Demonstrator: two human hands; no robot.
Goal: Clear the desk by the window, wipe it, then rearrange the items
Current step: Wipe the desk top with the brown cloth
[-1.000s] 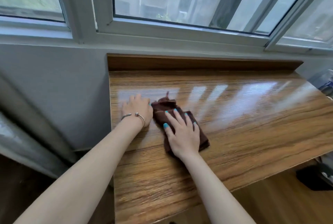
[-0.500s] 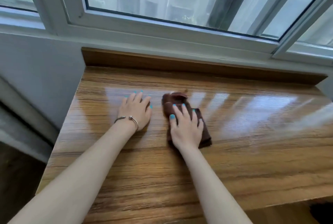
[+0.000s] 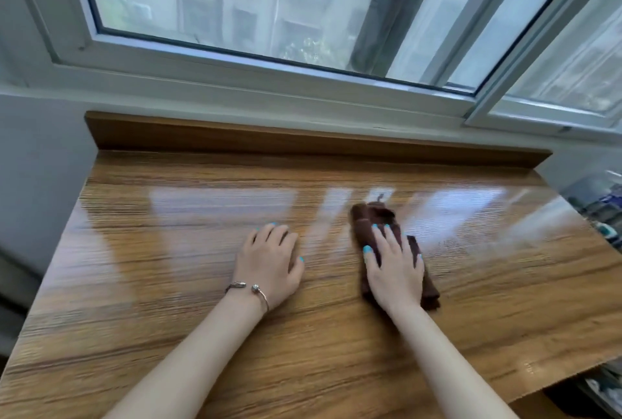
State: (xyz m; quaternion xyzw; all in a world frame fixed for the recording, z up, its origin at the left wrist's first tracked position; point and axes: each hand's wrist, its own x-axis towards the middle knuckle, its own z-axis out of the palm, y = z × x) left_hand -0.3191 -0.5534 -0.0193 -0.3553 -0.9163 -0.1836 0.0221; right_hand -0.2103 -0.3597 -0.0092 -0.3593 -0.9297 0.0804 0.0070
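We see a desk (image 3: 188, 250) of wood-grain finish, brown with darker streaks, glossy and smooth enough to mirror the window light. On it lies a dark brown cloth (image 3: 370, 220), soft, matt and slightly fuzzy. A thin metal bracelet (image 3: 249, 288) shines on the left wrist. The window frame (image 3: 235, 82) looks smooth, pale and matt.

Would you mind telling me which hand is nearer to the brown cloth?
Right. The right hand lies flat on top of the brown cloth, pressing it to the desk. The left hand rests on bare wood beside it, apart from the cloth.
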